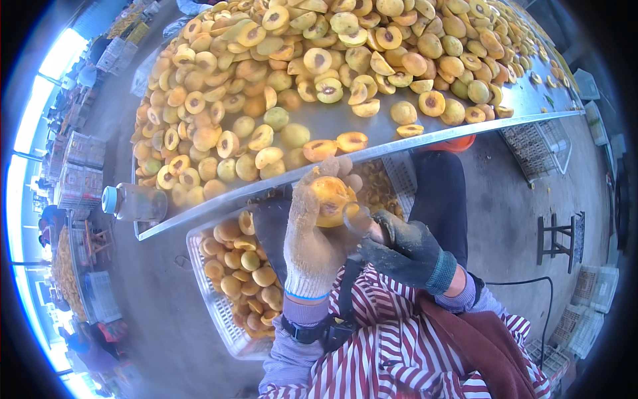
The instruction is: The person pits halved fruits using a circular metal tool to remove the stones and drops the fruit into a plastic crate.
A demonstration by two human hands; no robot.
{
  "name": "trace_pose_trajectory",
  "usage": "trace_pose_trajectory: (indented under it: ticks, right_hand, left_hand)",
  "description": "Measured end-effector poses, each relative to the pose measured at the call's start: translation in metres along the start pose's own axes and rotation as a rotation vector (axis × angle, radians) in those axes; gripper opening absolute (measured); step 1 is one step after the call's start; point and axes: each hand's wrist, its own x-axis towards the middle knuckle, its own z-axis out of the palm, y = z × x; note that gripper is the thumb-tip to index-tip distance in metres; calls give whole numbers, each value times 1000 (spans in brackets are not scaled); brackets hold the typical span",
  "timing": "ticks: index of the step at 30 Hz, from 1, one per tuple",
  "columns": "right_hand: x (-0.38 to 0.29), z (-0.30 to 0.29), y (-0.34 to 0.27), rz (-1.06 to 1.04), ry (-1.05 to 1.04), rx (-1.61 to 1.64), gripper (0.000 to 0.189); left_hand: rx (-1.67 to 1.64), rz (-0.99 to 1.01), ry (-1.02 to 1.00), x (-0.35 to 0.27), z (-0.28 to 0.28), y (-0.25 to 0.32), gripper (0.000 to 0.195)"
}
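My left hand [310, 249], in a dusty pale knit glove, holds a yellow peach half [326, 194] with its cut face up. My right hand [411, 252], in a dark coated glove, grips a small hand tool [357, 216] with a rounded metal end. That end is at the right side of the peach half, though blur hides whether it touches the flesh. Both hands are just in front of a metal table [321, 122], above my lap. A large heap of peach halves [319, 60] covers much of the tabletop, some cut side up, some skin up.
White plastic crate [224, 319] of peach halves stands left of my legs. Another crate [400, 177] with small pieces is under the table edge. A bottle with a blue cap [142, 202] stands at the table's left corner. A stool [556, 239] and stacked crates [580, 319] are right.
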Motion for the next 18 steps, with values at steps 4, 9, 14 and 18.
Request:
trace_pose_trajectory:
  ticks: [4, 9, 14, 18]
  right_hand:
    - [-1, 6, 6, -63, 52, -145, 23]
    - [0, 9, 10, -86, 61, -127, 24]
    - [4, 9, 8, -15, 0, -166, 25]
    - [4, 2, -5, 198, -129, 302, 20]
  left_hand:
    - [78, 56, 30, -1, 11, -1, 51]
    - [39, 186, 209, -3, 24, -11, 61]
    - [118, 222, 101, -6, 24, -19, 54]
    - [316, 203, 168, -1, 24, -9, 49]
